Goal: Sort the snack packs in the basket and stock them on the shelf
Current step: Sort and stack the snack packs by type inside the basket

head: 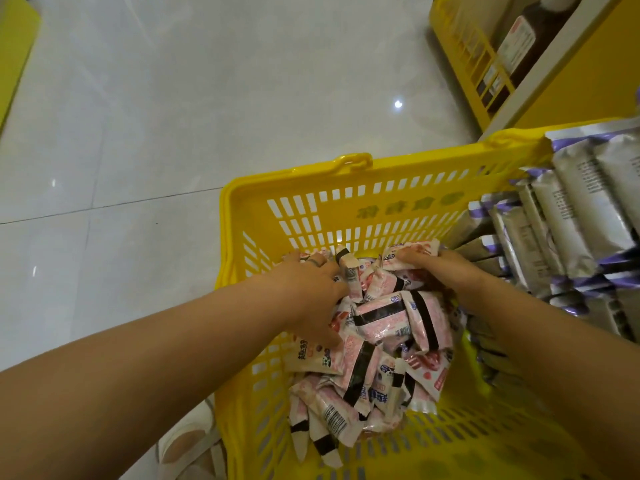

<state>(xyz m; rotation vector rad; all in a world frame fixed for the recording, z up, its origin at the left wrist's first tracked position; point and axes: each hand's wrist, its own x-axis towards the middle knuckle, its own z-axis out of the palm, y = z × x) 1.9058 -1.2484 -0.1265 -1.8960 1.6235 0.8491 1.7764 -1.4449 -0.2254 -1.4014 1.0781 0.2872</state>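
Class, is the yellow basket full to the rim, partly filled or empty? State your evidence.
Partly filled. The pink snack packs heap low inside the yellow basket; its slotted far wall stands bare above them.

Pale, glossy tiled floor [207, 116] across the upper left and centre. Thin dark grout line [104, 206] from the left edge toward the middle. Small round bright glint [398, 104] on the tiles, right of centre; fainter streaks of reflected light at lower left. Yellow shelf unit [464, 60] at upper right, with slatted front rail and white edge strip [554, 74]. Brown bottle [516, 43] with pale label behind the rail. Yellow panel [14, 46] at far left edge.
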